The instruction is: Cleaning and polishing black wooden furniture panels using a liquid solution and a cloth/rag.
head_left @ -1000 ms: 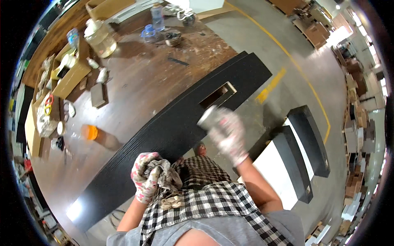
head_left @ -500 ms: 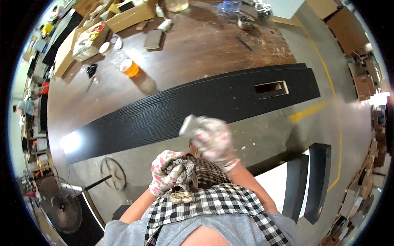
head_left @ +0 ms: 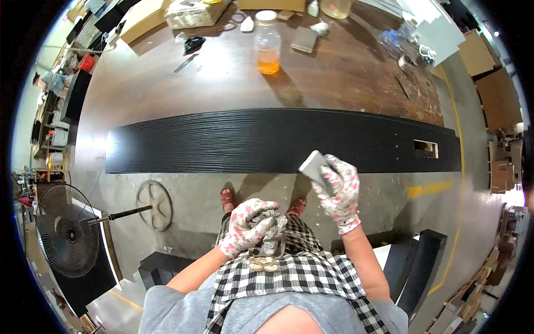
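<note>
Both my hands wear white gloves with pink spots. My right hand (head_left: 339, 192) grips a pale grey rectangular block (head_left: 314, 165) by one end. The block is at the near edge of a long black board (head_left: 233, 139) with a wood-grain texture; whether they touch, I cannot tell. A rectangular cutout (head_left: 426, 148) opens through the board near its right end. Close to my waist, my left hand (head_left: 245, 225) is closed around a crumpled grey cloth (head_left: 272, 232), in front of my checkered apron (head_left: 300, 278).
The board lies along the front of a brown table (head_left: 183, 83). Farther back stand a bottle of orange liquid (head_left: 268, 55), a small grey block (head_left: 304, 40) and a wrapped bundle (head_left: 194, 14). A standing fan (head_left: 69, 234) is at left; black panels (head_left: 425, 267) are at lower right.
The view has turned, so the board now runs level across it. My right hand has moved right with the block and is no longer blurred. My left hand still holds the cloth.
</note>
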`<action>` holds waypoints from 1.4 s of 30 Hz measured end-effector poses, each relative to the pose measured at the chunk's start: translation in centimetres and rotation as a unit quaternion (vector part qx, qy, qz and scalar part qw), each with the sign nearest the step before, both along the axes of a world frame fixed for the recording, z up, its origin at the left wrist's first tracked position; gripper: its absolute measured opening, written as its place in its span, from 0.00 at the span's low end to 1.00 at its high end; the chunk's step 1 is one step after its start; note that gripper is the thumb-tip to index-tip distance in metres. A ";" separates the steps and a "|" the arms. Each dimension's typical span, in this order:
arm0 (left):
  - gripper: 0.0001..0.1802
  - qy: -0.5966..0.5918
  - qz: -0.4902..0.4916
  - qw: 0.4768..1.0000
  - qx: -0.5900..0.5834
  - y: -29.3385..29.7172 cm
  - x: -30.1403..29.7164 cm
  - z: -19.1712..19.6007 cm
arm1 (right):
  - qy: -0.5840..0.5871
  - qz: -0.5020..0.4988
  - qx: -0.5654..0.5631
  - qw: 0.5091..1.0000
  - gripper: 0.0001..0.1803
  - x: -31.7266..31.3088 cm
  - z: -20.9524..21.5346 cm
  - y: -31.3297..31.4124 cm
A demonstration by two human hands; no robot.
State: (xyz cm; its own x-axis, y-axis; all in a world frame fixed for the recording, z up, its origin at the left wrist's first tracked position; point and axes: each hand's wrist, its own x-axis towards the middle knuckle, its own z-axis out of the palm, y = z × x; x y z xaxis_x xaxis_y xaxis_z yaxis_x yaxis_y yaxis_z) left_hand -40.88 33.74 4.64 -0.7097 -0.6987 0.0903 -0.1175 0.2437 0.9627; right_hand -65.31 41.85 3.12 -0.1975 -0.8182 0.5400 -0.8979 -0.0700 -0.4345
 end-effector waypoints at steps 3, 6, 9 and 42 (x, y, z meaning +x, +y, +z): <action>0.16 0.016 0.035 0.999 0.014 -2.9 5.5 -1.1 | -0.005 0.052 -0.011 0.999 0.22 6.6 0.2 -4.8; 0.16 0.000 0.064 0.998 0.007 -6.1 11.9 -1.9 | -0.030 0.096 0.010 0.995 0.22 13.9 0.7 -9.5; 0.16 -0.013 0.082 0.995 -0.049 -9.4 17.9 -2.1 | -0.035 0.145 0.018 0.989 0.22 20.6 0.6 -13.9; 0.18 0.101 0.102 0.985 -0.099 -16.5 23.1 -1.8 | -0.062 -0.089 0.082 0.991 0.20 15.1 4.8 -11.8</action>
